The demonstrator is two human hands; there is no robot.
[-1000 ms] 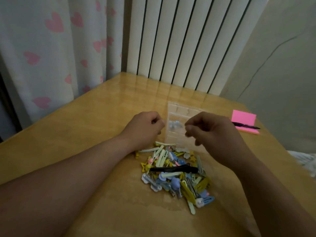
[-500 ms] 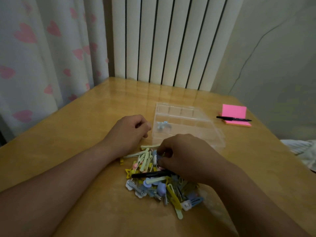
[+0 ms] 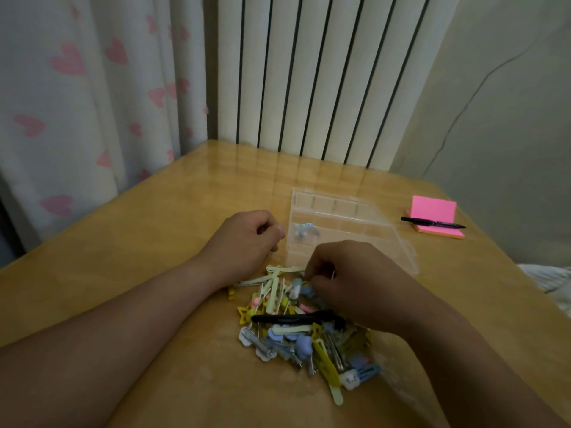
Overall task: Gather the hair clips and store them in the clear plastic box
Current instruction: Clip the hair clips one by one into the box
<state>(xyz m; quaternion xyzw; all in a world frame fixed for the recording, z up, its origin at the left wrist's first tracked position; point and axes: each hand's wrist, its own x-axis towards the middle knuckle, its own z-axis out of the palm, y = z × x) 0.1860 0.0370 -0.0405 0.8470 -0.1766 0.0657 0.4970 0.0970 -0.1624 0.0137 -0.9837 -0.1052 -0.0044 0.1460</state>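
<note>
A pile of small hair clips in yellow, pale green, blue and pink lies on the wooden table, with a long black clip across it. Just behind the pile stands the clear plastic box, lid off, with a couple of bluish clips in a front-left compartment. My right hand is down on the far edge of the pile, fingertips pinching a blue and white clip. My left hand rests as a loose fist on the table left of the box, with nothing visible in it.
A pink sticky-note pad with a black pen on it lies at the right rear of the table. A white radiator and a heart-print curtain stand behind. Clear plastic wrap lies right of the pile.
My right hand came down from above the box onto the clip pile and closed its fingertips on a clip. The left hand stayed a fist beside the box.
</note>
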